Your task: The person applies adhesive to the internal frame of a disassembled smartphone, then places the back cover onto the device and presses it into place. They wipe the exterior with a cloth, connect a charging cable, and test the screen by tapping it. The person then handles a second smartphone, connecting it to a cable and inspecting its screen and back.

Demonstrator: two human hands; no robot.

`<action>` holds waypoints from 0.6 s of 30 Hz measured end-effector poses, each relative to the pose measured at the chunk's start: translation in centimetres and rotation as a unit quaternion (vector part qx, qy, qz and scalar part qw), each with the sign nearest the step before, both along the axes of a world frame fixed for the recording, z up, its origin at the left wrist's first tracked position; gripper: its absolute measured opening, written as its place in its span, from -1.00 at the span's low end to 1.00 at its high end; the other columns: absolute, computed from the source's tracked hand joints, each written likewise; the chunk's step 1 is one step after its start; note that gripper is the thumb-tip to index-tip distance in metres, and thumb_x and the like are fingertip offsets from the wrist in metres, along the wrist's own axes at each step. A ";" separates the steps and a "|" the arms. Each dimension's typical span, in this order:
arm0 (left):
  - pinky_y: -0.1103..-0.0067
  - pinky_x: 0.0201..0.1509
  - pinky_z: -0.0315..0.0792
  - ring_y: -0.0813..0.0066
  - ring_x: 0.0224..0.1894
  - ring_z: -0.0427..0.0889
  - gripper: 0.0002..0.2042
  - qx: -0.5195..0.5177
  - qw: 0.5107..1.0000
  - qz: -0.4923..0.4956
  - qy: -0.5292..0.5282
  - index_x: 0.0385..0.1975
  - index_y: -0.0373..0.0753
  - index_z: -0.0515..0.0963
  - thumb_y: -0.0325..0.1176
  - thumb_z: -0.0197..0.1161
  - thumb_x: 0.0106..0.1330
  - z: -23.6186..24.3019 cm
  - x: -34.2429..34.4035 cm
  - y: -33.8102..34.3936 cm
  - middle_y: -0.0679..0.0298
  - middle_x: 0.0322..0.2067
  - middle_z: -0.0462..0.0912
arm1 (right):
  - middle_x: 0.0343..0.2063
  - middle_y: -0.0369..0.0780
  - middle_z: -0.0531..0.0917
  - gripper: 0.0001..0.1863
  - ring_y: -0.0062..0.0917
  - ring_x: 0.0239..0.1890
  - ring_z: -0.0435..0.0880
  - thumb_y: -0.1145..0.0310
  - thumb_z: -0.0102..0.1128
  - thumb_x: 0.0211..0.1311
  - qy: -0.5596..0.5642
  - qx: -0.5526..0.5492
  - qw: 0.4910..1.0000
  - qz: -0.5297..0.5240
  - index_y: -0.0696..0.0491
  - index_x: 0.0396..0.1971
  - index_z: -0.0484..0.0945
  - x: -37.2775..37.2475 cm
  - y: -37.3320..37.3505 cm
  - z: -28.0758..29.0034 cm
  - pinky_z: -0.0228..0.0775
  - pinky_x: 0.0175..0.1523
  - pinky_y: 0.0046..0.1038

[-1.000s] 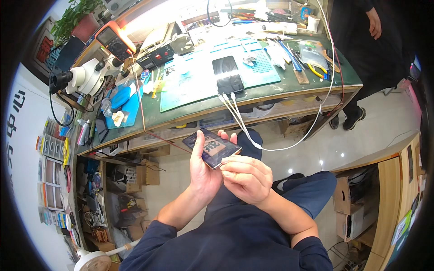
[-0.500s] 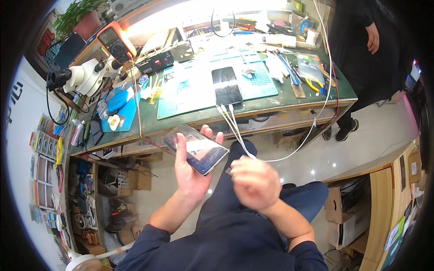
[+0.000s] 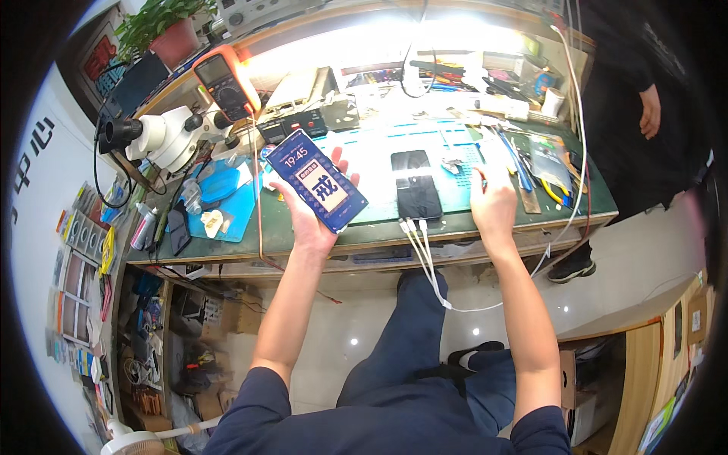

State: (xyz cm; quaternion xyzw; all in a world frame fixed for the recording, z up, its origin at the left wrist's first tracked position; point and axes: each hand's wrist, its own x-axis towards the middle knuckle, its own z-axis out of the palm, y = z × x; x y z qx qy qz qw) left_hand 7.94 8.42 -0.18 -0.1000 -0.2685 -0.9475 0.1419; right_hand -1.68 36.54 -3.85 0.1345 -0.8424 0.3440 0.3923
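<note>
A phone with a lit blue screen is held upright and tilted in my left hand, above the workbench's front left part. My right hand has reached onto the right side of the light blue repair mat, fingers curled near some small tools; what they hold, if anything, is hidden. Between my hands a second phone, dark-screened, lies on the mat with white cables at its lower end. Pliers with yellow handles and several thin tools lie right of my right hand.
A microscope, orange multimeter, blue pad and bottle crowd the bench's left. A power unit stands behind. A person in dark clothes stands at the right. An open cabinet is at the lower right.
My left hand has raised the phone toward the bench, and its screen is now lit. My right hand has left that phone and moved up and right onto the mat.
</note>
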 end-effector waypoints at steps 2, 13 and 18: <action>0.12 0.29 0.43 0.17 0.20 0.51 -0.11 -0.002 0.999 0.041 -0.009 0.41 -0.03 0.21 0.53 -0.22 0.24 -0.4 -0.2 -0.8 0.04 0.31 0.39 | -0.30 -0.13 0.71 -0.82 -0.51 -0.41 0.66 0.43 0.19 0.34 -0.046 -0.078 0.993 0.075 0.15 -0.15 0.67 3.1 -2.0 2.0 0.49 -0.30 -0.43; 0.10 0.30 0.41 0.17 0.25 0.46 -0.07 0.048 0.995 0.085 0.037 0.42 -0.06 0.19 0.54 -0.17 0.21 -1.5 -0.5 -2.0 0.05 0.32 0.36 | -0.20 -0.09 0.72 -0.68 -0.51 -0.25 0.76 0.52 0.16 0.33 -0.476 -0.443 0.649 0.395 0.35 0.02 0.53 11.1 -16.7 1.5 0.66 -0.19 -0.51; 0.10 0.32 0.40 0.19 0.27 0.44 -0.08 0.026 0.991 0.130 0.028 0.43 0.00 0.16 0.55 -0.19 0.21 -0.8 -0.3 -1.3 0.07 0.31 0.37 | -0.22 -0.13 0.72 -0.71 -0.54 -0.23 0.74 0.48 0.20 0.33 -0.479 -0.437 0.641 0.411 0.34 -0.04 0.58 10.6 -16.5 1.8 0.66 -0.14 -0.51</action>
